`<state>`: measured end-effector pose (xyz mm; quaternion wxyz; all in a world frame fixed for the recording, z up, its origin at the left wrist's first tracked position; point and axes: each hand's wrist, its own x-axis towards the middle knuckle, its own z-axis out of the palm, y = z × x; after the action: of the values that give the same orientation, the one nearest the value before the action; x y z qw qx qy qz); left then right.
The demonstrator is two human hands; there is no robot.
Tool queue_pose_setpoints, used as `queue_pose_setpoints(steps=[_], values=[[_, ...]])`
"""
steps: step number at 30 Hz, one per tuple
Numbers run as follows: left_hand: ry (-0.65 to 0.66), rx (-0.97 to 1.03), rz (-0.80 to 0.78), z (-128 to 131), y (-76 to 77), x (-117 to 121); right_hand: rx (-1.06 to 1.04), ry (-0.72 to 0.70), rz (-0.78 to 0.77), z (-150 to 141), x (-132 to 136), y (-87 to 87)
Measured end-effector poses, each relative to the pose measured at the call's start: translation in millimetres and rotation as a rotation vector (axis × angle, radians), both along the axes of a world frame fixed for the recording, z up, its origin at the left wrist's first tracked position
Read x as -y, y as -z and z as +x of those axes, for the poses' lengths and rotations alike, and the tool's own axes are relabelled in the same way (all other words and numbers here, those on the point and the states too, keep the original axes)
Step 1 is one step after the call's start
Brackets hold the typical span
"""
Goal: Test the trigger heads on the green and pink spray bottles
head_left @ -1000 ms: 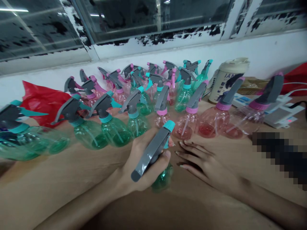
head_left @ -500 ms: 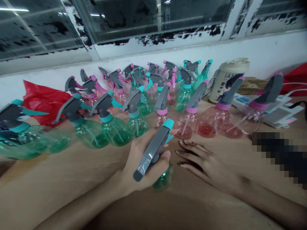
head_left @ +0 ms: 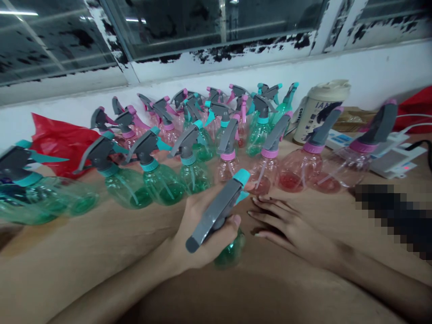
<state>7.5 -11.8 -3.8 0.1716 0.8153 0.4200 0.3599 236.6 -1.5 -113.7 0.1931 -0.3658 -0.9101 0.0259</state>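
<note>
My left hand is closed around the neck of a green spray bottle with a grey and teal trigger head. The nozzle end points away from me and to the right; the hand hides much of the bottle. Flat on the table, my right hand lies with its fingers spread, just right of that bottle and holding nothing. Beyond the hands stands a front row of spray bottles: green ones to the left, pink ones to the right, some with liquid inside.
More green and pink spray bottles crowd behind, against the white wall. A red plastic bag lies at the left. At the right stand a beige coffee cup and a white power strip with cables. Windows rise above the wall.
The trigger head in my left hand has turned slightly, its nozzle end shifting a little to the right. My right hand stays flat in place.
</note>
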Motion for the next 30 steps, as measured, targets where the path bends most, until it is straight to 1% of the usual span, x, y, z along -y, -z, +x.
queue_pose_setpoints(steps=[3,8,14,19,22,25,28,30], values=[[0.047,0.05,-0.042,1.2,-3.9,0.3,-0.004,-0.013,-0.002,1.4,-1.8,-0.2],[0.069,0.028,0.009,3.5,-9.8,1.2,-0.01,-0.015,0.005,2.6,-3.4,1.9],[0.11,0.028,0.019,2.1,-9.7,-1.3,0.03,-0.005,0.046,1.7,-2.0,2.6],[0.123,0.062,-0.035,-1.9,-8.9,-1.1,0.057,-0.01,0.052,1.6,-2.1,3.0],[0.159,0.137,-0.12,-2.9,-8.0,0.2,0.031,-0.005,0.054,1.8,-2.4,4.0],[0.124,0.186,-0.165,-1.4,-6.9,0.6,0.008,-0.005,0.057,1.7,-2.4,4.7],[0.099,0.2,-0.15,0.9,-6.8,-0.3,0.0,-0.004,0.054,1.4,-2.2,5.2],[0.115,0.201,-0.127,1.6,-7.4,-0.9,0.004,-0.002,0.055,1.3,-2.2,5.5]])
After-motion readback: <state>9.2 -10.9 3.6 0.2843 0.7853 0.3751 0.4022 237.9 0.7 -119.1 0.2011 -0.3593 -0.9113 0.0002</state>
